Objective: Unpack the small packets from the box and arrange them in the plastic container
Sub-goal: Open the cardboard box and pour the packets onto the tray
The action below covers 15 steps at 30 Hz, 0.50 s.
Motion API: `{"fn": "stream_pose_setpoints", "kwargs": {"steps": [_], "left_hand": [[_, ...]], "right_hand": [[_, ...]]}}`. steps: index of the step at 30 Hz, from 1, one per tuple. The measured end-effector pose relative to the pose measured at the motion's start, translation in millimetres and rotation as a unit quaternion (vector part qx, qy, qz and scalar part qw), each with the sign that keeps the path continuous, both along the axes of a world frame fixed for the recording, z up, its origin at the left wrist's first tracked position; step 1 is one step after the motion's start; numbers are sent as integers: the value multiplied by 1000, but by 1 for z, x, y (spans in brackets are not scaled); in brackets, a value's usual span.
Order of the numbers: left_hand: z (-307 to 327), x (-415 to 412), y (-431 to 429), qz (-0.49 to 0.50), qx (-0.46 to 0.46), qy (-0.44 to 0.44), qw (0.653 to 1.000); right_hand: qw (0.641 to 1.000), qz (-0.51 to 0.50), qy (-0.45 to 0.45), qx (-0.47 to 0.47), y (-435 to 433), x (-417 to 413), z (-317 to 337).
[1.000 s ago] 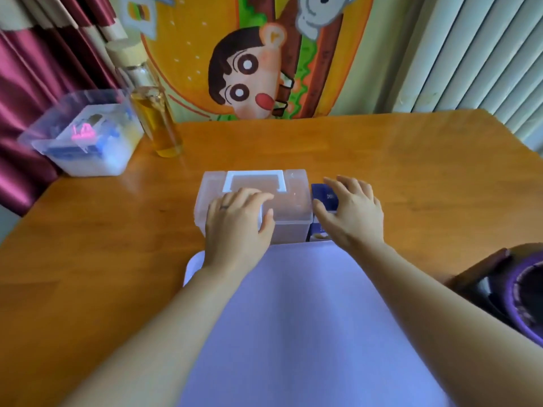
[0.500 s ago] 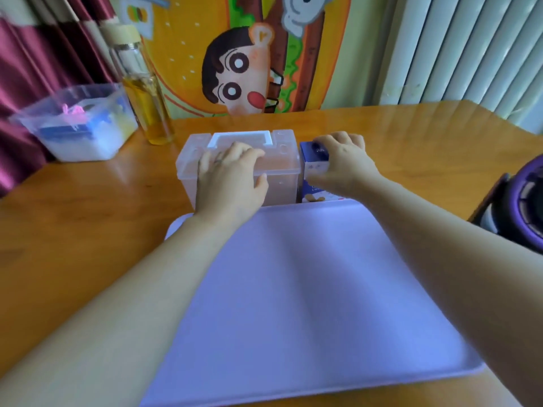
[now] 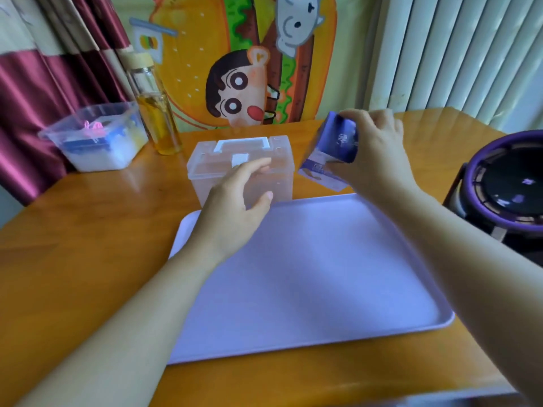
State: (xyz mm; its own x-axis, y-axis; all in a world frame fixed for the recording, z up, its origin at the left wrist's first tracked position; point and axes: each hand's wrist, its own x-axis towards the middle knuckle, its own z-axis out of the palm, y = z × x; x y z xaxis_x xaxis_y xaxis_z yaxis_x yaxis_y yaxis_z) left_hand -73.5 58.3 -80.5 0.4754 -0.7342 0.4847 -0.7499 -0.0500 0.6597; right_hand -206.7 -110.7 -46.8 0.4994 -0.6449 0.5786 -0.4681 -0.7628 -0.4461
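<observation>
Wooden table (image 3: pixel 88 230) carries a lavender tray (image 3: pixel 323 274), and the closed plastic container (image 3: pixel 211 160) sits at the tray's far edge. Just right of it, the right hand (image 3: pixel 379 154) grips the tilted blue box (image 3: pixel 338 139) from above. Nearer the lid, the left hand (image 3: pixel 235 207) hovers with relaxed fingers, holding nothing.

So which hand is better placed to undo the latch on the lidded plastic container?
The left hand: its relaxed fingers sit by the white latch on the plastic container, holding nothing. The right hand is busy gripping the tilted blue box beside it.
</observation>
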Motion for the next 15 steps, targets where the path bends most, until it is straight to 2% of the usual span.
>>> {"fn": "stream_pose_setpoints", "kwargs": {"steps": [2,3,4,6,7,9,12,13,15], "left_hand": [[-3,-7,8,-22,-17,95,995],[-5,-11,11,-36,-20,144,989],[-7,-16,14,-46,-15,183,982],[-11,-27,18,-56,-1,242,969],[-15,-32,19,-62,1,278,959],[-23,-39,23,-71,-14,353,933],[-35,-39,25,-42,-40,397,916],[-37,-39,26,-30,-46,400,915],[-38,-40,26,-11,-50,399,916]], "right_hand": [[991,42,-50,114,15,-17,-5],[974,76,-73,200,23,-23,-10],[942,117,-98,299,33,-29,-16],[855,185,-146,461,49,-34,-31],[823,203,-153,508,55,-35,-39],[786,226,-148,556,64,-38,-53],[782,221,-145,564,71,-40,-66],[796,212,-146,547,72,-40,-68],[862,191,-134,451,72,-42,-67]]}}
